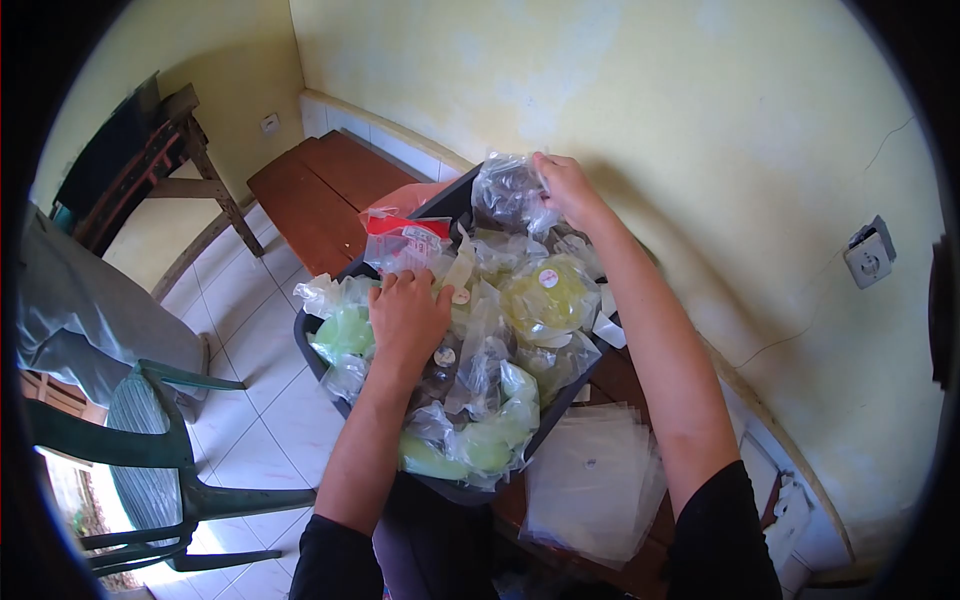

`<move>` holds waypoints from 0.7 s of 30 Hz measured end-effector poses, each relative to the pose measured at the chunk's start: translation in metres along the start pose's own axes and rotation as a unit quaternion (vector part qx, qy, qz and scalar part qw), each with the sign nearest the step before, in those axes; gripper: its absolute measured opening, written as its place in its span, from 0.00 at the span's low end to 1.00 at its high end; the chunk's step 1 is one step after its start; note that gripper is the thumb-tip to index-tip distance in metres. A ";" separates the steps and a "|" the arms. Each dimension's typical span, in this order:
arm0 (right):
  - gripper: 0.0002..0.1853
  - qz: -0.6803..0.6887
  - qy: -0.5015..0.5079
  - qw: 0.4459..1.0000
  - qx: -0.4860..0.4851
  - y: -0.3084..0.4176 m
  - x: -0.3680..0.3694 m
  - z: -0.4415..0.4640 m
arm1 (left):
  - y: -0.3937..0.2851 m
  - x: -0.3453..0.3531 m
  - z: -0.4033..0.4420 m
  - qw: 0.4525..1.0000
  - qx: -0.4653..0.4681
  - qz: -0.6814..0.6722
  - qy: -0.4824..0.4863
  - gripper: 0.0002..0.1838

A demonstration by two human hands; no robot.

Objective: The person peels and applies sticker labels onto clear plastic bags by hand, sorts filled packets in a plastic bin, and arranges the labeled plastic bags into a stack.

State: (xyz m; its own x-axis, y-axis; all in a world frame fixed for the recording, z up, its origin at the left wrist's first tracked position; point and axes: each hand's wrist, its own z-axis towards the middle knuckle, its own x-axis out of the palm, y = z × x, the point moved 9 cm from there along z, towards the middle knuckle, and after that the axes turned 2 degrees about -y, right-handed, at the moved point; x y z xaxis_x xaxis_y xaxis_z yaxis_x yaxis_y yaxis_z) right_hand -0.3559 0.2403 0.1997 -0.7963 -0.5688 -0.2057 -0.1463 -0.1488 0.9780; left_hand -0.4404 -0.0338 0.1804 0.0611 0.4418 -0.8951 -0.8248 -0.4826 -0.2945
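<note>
A dark plastic crate (309, 352) full of knotted clear plastic bags sits in front of me. My right hand (568, 188) pinches the edge of a clear plastic bag with dark contents (505, 192) at the crate's far end. My left hand (410, 312) lies palm down on the bags, its fingers bent and slightly apart, near a red and clear packet (405, 236). Around the hands are a yellow-filled bag (550, 300) with a round label and pale green bags (490, 440). What lies under my left palm is hidden.
Flat clear plastic sheets or bags (590, 480) lie on the brown wooden bench (310, 195) right of the crate. A green plastic chair (150, 450) stands at left, near a person in grey trousers (90, 300). The yellow wall (700, 120) runs close along the right.
</note>
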 end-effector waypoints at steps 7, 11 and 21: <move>0.18 -0.019 -0.138 0.985 -0.103 0.032 -0.041 0.005 | 0.001 0.001 0.001 1.000 -0.004 0.003 0.000 0.18; 0.20 -0.140 -0.127 0.937 -0.293 0.079 -0.029 -0.038 | 0.000 0.000 0.001 1.000 -0.001 -0.001 -0.004 0.18; 0.23 -0.334 0.111 0.928 -0.123 0.023 0.009 -0.053 | 0.000 0.001 0.001 1.000 0.011 -0.009 -0.021 0.18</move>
State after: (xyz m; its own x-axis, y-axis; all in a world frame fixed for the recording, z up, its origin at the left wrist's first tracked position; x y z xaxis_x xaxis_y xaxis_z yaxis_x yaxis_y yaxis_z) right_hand -0.3353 0.1893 0.2186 -0.4316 -0.4318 -0.7920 -0.4034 -0.6930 0.5976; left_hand -0.4411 -0.0322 0.1795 0.0521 0.4815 -0.8749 -0.8362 -0.4579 -0.3017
